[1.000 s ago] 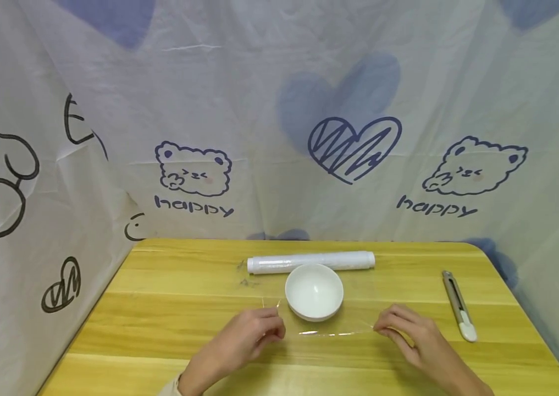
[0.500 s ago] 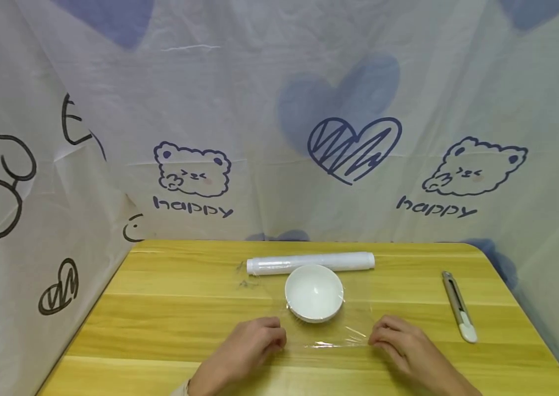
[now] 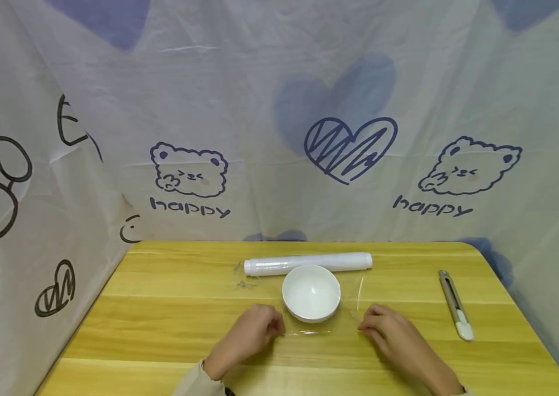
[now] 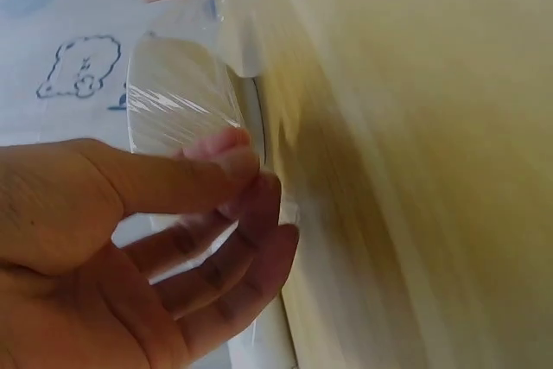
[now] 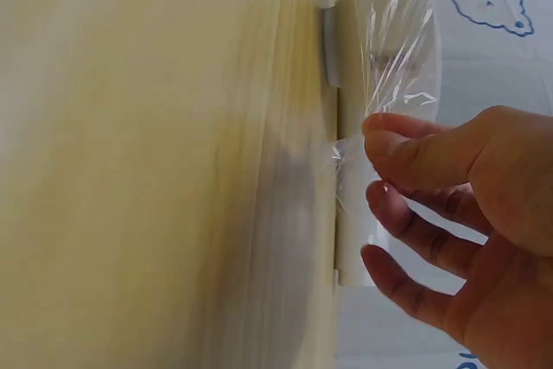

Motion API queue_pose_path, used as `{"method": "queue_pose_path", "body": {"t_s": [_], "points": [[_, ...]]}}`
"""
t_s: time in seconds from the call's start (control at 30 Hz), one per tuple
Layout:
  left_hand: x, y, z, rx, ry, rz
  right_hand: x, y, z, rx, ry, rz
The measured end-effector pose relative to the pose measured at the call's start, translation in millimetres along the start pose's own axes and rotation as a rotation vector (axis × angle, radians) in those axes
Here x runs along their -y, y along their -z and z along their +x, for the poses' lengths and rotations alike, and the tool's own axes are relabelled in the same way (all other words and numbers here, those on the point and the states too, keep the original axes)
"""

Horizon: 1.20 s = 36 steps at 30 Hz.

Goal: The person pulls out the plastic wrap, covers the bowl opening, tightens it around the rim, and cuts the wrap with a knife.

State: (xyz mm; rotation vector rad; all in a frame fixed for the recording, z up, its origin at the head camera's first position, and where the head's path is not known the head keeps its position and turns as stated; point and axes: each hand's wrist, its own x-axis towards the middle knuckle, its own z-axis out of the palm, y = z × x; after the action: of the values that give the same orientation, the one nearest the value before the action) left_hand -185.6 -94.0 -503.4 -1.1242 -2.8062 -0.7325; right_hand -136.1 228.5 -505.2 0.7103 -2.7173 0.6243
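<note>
A white bowl (image 3: 311, 294) sits upright on the wooden table, in front of a white roll of cling film (image 3: 309, 264). A clear sheet of cling film (image 5: 402, 62) lies over and around the bowl, creased and taut between bowl and fingers. At the bowl's front left, my left hand (image 3: 254, 331) pinches one front corner between thumb and index finger. My right hand (image 3: 398, 340) pinches the opposite corner at the front right. The wrist views show the other fingers loosely bent. How closely the film clings to the bowl's rim is hard to tell.
A utility knife (image 3: 456, 305) lies on the table (image 3: 160, 330) at the right, beyond my right hand. Behind the table's back edge hangs a printed cloth (image 3: 259, 110); it also covers the left and right sides.
Both hands first drew the film's front edge toward me, then moved back up toward the bowl. My right hand has come slightly inward. The bowl, roll and knife stay in place.
</note>
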Motion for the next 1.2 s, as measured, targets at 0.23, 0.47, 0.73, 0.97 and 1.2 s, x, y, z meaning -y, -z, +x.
{"method": "queue_pose_path", "body": {"t_s": [0.23, 0.47, 0.73, 0.97, 1.2], "points": [[9.5, -3.0, 13.7, -0.065, 0.129, -0.106, 0.0, -18.2, 21.6, 0.01, -0.148, -0.015], [20.0, -3.5, 22.8, -0.032, 0.232, -0.311, 9.3, -34.3, 41.8, -0.103, -0.301, 0.007], [21.0, -6.1, 26.8, -0.08, 0.344, -0.528, 9.6, -47.5, 52.5, -0.182, -0.434, 0.146], [21.4, -10.1, 28.4, -0.157, 0.429, -0.871, 6.4, -48.3, 65.0, -0.144, -0.606, 0.505], [21.1, -17.2, 29.7, -0.202, 0.524, -1.216, 11.3, -47.7, 73.3, -0.098, -0.727, 1.096]]}}
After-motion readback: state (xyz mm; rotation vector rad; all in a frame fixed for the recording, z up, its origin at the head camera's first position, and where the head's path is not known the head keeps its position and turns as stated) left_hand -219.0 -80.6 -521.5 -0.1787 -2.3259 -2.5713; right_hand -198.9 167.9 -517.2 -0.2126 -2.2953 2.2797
